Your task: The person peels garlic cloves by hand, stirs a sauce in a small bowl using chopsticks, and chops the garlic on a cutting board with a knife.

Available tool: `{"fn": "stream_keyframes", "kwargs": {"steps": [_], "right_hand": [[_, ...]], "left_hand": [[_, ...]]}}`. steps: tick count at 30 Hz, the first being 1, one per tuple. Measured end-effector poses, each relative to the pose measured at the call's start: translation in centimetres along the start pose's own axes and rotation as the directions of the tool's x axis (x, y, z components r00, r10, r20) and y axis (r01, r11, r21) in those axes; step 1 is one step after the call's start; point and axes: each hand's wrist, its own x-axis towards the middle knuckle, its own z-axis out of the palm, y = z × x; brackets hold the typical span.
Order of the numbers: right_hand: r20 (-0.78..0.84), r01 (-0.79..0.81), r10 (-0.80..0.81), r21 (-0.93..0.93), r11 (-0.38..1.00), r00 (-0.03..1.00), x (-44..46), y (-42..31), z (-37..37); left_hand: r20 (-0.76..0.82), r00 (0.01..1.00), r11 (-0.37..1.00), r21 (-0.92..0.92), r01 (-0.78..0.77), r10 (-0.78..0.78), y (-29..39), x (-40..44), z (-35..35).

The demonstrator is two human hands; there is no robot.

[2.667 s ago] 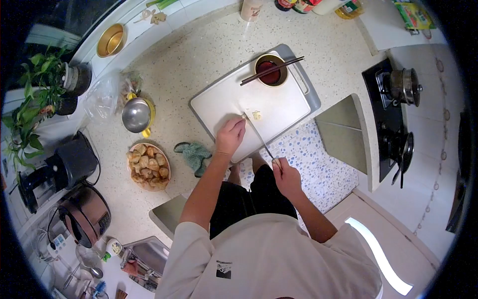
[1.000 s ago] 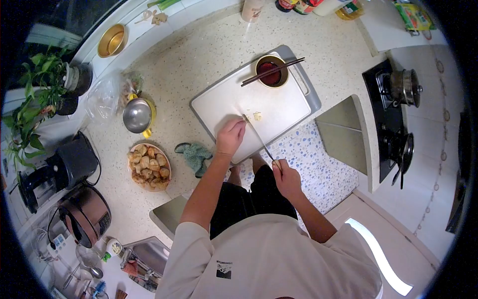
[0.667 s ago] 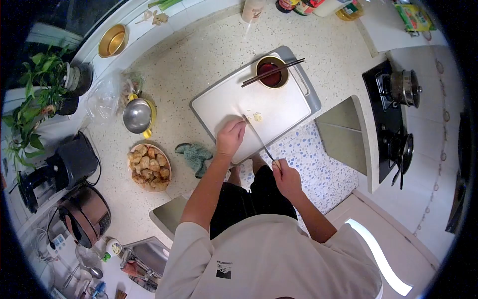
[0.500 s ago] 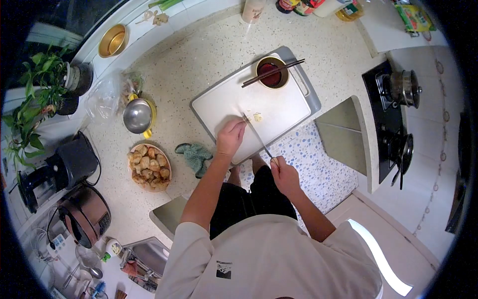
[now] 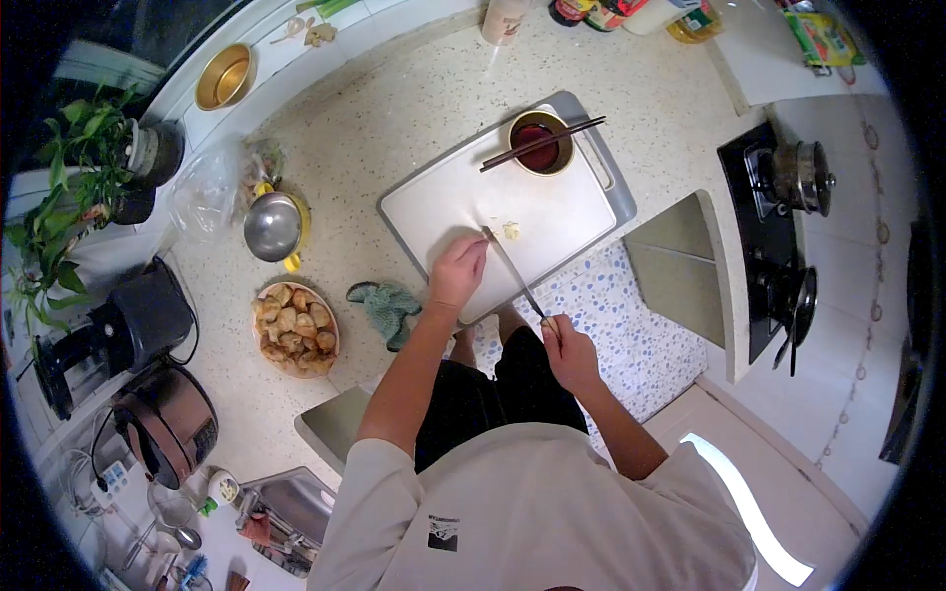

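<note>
My right hand is closed around the handle of a kitchen knife. The blade points up and left across the white cutting board, its tip beside my left fingertips. My left hand rests at the board's near edge with fingers drawn together; whatever is under them is hidden. Small pale yellow chopped pieces lie just right of the blade. Toward the board's far right corner stands a bowl of dark red-brown liquid, with a pair of dark chopsticks across its rim.
Left of the board are a green cloth, a bowl of browned chunks and a metal bowl with yellow handles. A rice cooker and a sink lie lower left. The stove with pots is at right.
My right hand has shifted slightly right and toward my body, and the knife has moved with it. My left hand stays nearly in place.
</note>
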Motion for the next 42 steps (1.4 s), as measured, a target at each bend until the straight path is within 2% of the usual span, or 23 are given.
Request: {"fn": "stream_keyframes", "kwargs": {"steps": [10, 23, 28, 32, 42], "right_hand": [[-0.029, 0.041, -0.041, 0.001, 0.999, 0.999, -0.3, 0.3, 0.0], [-0.003, 0.0, 0.0, -0.065, 0.998, 1.0, 0.4, -0.2, 0.5], [0.009, -0.011, 0.011, -0.076, 0.997, 1.0, 1.5, 0.2, 1.0], [0.023, -0.021, 0.022, -0.035, 0.999, 1.0, 1.3, 0.1, 0.7], [-0.007, 0.014, -0.014, 0.027, 1.0, 1.0, -0.1, 0.4, 0.1]], "left_hand": [[-0.009, 1.0, 1.0, -0.015, -0.002, 0.002, -0.3, -0.1, 0.2], [0.031, 1.0, 1.0, 0.01, 0.002, -0.003, -0.3, 0.0, 0.1], [-0.003, 0.999, 0.999, 0.015, -0.035, 0.035, -0.3, 0.1, 0.4], [-0.026, 0.993, 0.99, 0.086, -0.11, 0.112, 0.2, 0.9, -0.4], [0.004, 0.994, 0.99, 0.086, -0.11, 0.11, -0.4, 0.5, 0.0]]}}
